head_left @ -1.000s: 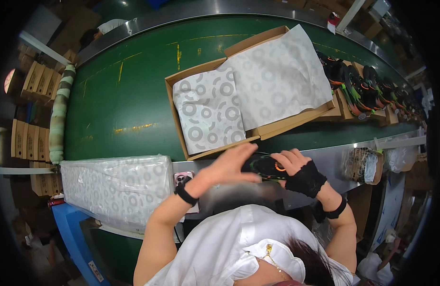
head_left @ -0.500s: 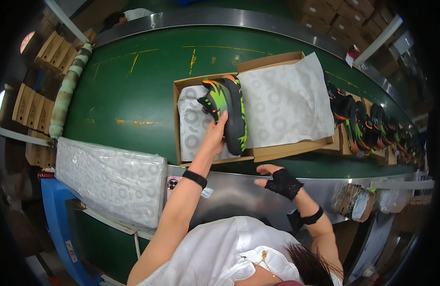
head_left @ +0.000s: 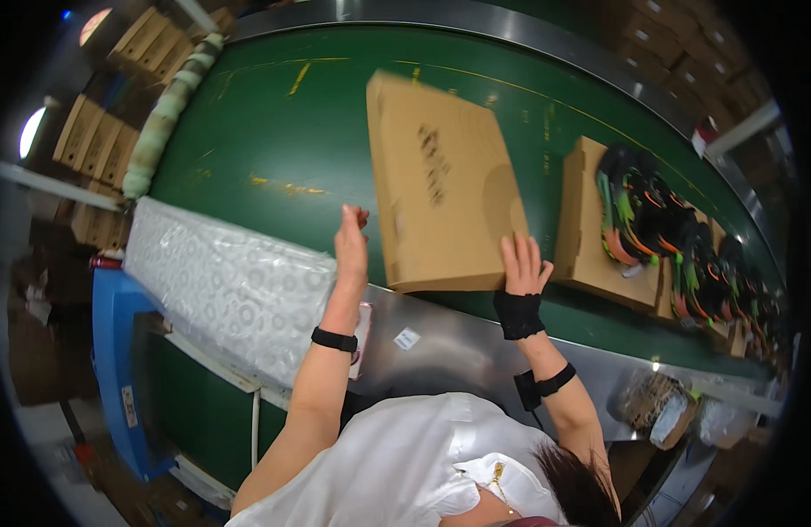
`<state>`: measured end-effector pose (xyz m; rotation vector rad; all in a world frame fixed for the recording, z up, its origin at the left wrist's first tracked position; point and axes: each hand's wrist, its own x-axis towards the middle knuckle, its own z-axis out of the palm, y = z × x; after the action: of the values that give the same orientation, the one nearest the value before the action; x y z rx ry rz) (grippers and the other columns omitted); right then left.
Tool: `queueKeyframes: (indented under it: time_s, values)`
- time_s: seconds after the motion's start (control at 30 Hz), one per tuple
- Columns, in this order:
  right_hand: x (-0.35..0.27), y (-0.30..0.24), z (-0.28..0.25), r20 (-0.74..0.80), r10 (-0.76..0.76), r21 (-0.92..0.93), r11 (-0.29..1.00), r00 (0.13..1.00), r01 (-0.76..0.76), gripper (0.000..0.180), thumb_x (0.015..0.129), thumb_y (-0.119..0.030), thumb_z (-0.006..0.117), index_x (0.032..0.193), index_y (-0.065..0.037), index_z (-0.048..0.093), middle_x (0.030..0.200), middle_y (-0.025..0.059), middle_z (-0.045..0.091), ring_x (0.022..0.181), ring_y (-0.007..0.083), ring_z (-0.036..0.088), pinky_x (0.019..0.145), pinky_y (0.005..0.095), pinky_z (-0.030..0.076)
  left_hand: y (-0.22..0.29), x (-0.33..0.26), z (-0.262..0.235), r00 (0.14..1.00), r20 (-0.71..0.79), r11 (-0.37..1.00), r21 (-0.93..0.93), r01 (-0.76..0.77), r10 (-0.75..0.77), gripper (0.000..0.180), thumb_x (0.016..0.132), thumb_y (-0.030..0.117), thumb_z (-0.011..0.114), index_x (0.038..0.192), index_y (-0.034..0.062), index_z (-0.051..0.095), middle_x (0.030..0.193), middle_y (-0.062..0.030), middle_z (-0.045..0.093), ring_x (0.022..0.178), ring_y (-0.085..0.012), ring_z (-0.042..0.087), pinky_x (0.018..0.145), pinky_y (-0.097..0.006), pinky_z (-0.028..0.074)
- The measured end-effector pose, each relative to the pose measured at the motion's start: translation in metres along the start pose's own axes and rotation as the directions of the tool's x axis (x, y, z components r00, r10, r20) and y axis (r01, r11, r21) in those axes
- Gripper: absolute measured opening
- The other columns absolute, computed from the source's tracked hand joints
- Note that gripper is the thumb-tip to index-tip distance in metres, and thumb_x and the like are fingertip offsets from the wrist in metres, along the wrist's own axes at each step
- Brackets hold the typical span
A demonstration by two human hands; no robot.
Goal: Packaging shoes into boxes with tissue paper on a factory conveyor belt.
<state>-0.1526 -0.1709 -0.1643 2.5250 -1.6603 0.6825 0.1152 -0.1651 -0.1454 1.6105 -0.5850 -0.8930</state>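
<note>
Grip: left hand (head_left: 350,250) is hanging half-spread, holding nothing, just beside the long left edge of the closed cardboard box (head_left: 449,184). Right hand (head_left: 524,270), wearing a fingerless black glove (head_left: 518,314), is resting loosely fanned fingers on the box's near right corner. Not wrapping it; probably just steadying that corner.

Left to right: pale green roller (head_left: 173,114) is lying across the belt's left end. Plastic-wrapped patterned paper (head_left: 230,263) is occupying the near left edge, likely sitting there for easy reach; left forearm is covering part of its right end. Small white label (head_left: 406,338) is lying on the metal ledge (head_left: 449,338). Box is sitting mid-belt, near end reaching toward the ledge; far end is blurring, can't tell if it's lying flat. Second box (head_left: 574,211), carrying black-and-green shoes (head_left: 629,206), is standing right of it, limiting room that way. More shoes (head_left: 730,281) are trailing rightward beyond.
</note>
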Motion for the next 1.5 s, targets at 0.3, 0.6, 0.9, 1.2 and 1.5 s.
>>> queueKeyframes:
  time_s: [0.3, 0.6, 0.9, 1.2, 1.5]
  values:
    - [-0.028, -0.001, 0.011, 0.101, -0.036, -0.064, 0.997, 0.994, 0.042, 0.047, 0.078, -0.004, 0.042, 0.12, -0.025, 0.046, 0.131, 0.0121, 0.035, 0.121, 0.0332, 0.031, 0.087, 0.0543, 0.03, -0.054, -0.024, -0.002, 0.909, 0.277, 0.767, 0.491, -0.413, 0.313, 0.044, 0.088, 0.034, 0.041, 0.084, -0.0082, 0.053, 0.08, -0.0282, 0.055, 0.077, -0.0413, 0.052, 0.071, -0.042, 0.041]
    - [0.003, -0.015, -0.036, 0.046, -0.076, 0.02, 0.997, 0.996, 0.076, 0.041, 0.07, -0.005, 0.049, 0.108, -0.016, 0.055, 0.121, 0.0135, 0.045, 0.114, 0.0323, 0.039, 0.082, 0.0469, 0.036, -0.046, -0.004, -0.016, 0.788, 0.563, 0.851, -0.262, 0.455, -0.248, 0.044, 0.082, 0.036, 0.049, 0.111, 0.0031, 0.049, 0.103, -0.0091, 0.057, 0.091, -0.0189, 0.056, 0.078, -0.031, 0.046]
    - [0.036, 0.045, -0.107, -0.449, -0.163, 0.091, 0.97, 0.879, 0.226, 0.032, 0.058, -0.005, 0.058, 0.09, -0.009, 0.057, 0.099, 0.0106, 0.055, 0.096, 0.0256, 0.051, 0.071, 0.0392, 0.039, 0.001, -0.072, -0.104, 0.946, 0.321, 0.737, -0.63, 0.244, -0.039, 0.046, 0.079, 0.037, 0.044, 0.112, 0.0046, 0.048, 0.108, -0.0093, 0.054, 0.096, -0.0237, 0.053, 0.08, -0.039, 0.044]
    - [0.064, 0.211, -0.147, 0.18, 0.651, -0.178, 0.759, 0.737, -0.626, 0.048, 0.075, -0.044, 0.055, 0.108, -0.009, 0.056, 0.107, 0.0105, 0.057, 0.107, 0.0248, 0.049, 0.091, 0.0443, 0.031, 0.001, -0.208, -0.288, 0.832, -0.519, 0.608, -0.73, -0.313, -0.195, 0.071, 0.061, 0.052, 0.057, 0.119, 0.0126, 0.045, 0.121, -0.0121, 0.041, 0.113, -0.0343, 0.037, 0.085, -0.057, 0.029]
    - [0.101, 0.214, -0.153, 0.268, 0.326, -0.131, 0.945, 0.907, -0.3, 0.042, 0.066, -0.038, 0.059, 0.085, -0.001, 0.062, 0.089, 0.0215, 0.059, 0.086, 0.0319, 0.058, 0.073, 0.0377, 0.047, -0.032, -0.206, -0.289, 0.813, -0.45, 0.759, -0.651, -0.016, -0.369, 0.089, 0.073, 0.048, 0.057, 0.136, 0.0145, 0.005, 0.137, -0.0176, 0.017, 0.125, -0.0345, 0.024, 0.093, -0.056, 0.028]
